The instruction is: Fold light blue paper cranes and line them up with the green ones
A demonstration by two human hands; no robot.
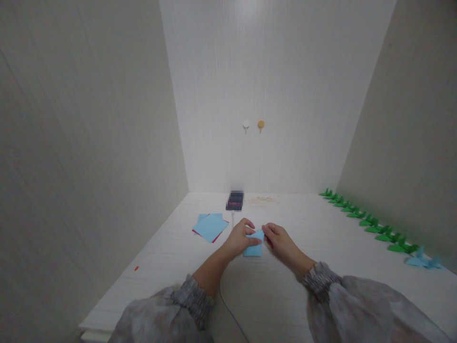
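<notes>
A small folded piece of light-blue origami paper (253, 250) is between my two hands, just above or on the white table. My left hand (240, 238) grips its left side, thumb lying across the front and fingers curled behind. With thumb and forefinger together, my right hand (276, 238) pinches the paper's upper right corner. Some of the paper is hidden under the left thumb and fingers.
Left of my hands lie stacked blue and red paper sheets (211, 226). A phone (234, 200) stands at the back, its cable (230, 309) running toward me. Several green folded paper figures (371, 225) and a blue one (423, 260) line the right wall. An orange scrap (136, 268) lies left.
</notes>
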